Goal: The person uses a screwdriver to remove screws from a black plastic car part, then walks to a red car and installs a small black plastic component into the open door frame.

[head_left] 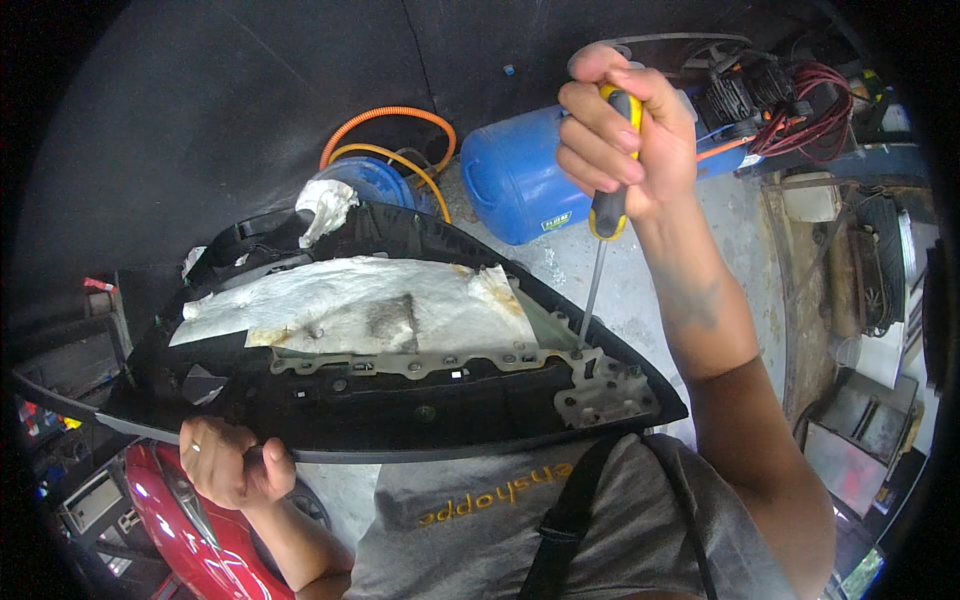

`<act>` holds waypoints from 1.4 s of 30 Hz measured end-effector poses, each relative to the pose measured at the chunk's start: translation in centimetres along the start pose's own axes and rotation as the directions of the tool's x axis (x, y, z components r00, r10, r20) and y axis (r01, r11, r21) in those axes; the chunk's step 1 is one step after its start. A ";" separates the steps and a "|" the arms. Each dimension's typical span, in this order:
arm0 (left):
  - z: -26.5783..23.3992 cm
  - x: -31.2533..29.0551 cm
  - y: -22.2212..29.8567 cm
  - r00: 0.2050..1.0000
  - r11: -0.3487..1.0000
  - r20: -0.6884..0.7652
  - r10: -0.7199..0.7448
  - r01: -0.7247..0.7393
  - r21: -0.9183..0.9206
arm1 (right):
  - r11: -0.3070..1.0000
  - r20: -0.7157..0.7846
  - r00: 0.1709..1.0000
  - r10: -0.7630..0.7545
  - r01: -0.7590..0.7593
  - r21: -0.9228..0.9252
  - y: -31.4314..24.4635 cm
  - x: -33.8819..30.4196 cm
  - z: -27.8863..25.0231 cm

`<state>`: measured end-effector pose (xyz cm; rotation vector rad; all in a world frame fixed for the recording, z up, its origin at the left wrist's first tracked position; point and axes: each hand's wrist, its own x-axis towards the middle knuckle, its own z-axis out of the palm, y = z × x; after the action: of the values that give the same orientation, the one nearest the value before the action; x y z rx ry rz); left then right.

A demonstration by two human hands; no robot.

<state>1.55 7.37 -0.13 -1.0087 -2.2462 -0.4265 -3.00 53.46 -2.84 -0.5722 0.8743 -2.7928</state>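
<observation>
Screwdriver point(607, 224) over black panel point(500, 402)

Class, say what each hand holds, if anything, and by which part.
The right hand holds the screwdriver by its handle. The left hand is at the near edge of the panel; whether it grips there cannot be told.

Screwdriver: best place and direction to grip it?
Likely the thick yellow-and-black handle, from the person's right, wrapped around as the right hand does. The slim shaft runs down to the black panel, leaving the handle clear above it.
</observation>
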 end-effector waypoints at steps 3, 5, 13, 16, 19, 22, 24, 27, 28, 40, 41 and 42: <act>-0.1 0.2 0.2 1.000 1.000 0.016 -0.001 0.001 -0.003 | 0.714 -0.430 0.841 -0.328 -0.077 -0.696 1.5 -0.9 1.8; 0.0 0.4 0.3 1.000 1.000 0.013 0.007 -0.007 -0.006 | 0.403 -0.429 0.723 -0.542 -0.225 -0.887 2.0 -1.5 2.5; 0.0 0.1 0.2 1.000 1.000 -0.007 0.008 -0.008 0.006 | 0.882 -0.171 0.974 -0.150 0.054 -0.468 -1.9 -1.7 -0.3; 0.1 0.4 0.4 1.000 1.000 -0.023 0.001 -0.001 0.006 | 0.976 0.120 0.990 -0.073 0.047 0.213 -0.5 -0.1 -4.2; -0.2 0.4 0.3 1.000 1.000 0.001 0.011 -0.011 0.015 | 0.916 0.280 0.958 0.054 -0.159 0.367 -0.5 -0.1 -3.0; 0.1 0.1 0.0 1.000 1.000 -0.008 0.026 -0.026 0.000 | 0.940 0.231 0.973 -0.028 -0.053 0.337 0.7 -0.6 -2.5; -0.2 0.5 0.4 1.000 1.000 -0.008 0.017 -0.017 0.018 | 0.975 -0.280 0.954 -0.105 0.043 -0.217 1.4 -0.7 0.2; 0.2 0.2 0.3 1.000 1.000 -0.004 0.024 -0.024 0.003 | 0.608 -0.537 0.707 -0.460 -0.189 -0.771 2.3 -1.9 2.0; 0.3 0.1 0.3 1.000 1.000 0.001 0.025 -0.025 -0.002 | 0.524 -0.512 0.685 -0.518 -0.218 -0.823 2.4 -2.4 2.2; -0.1 0.1 0.2 0.999 0.999 -0.006 0.045 -0.045 -0.001 | 0.931 0.310 0.949 -0.054 -0.065 0.359 0.3 -1.1 -3.5; -0.3 -0.1 0.1 0.999 1.000 0.020 0.031 -0.031 0.000 | 0.961 0.194 0.979 -0.061 0.005 0.275 0.6 -1.4 -3.1; -0.4 -0.4 0.0 0.999 1.000 0.046 0.017 -0.017 0.000 | 0.981 0.077 0.994 -0.080 0.065 0.181 0.7 -1.8 -2.4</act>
<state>1.91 6.93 -0.04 -1.0466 -2.2762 -0.3989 -2.33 54.57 -5.65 -0.6983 0.5910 -2.8487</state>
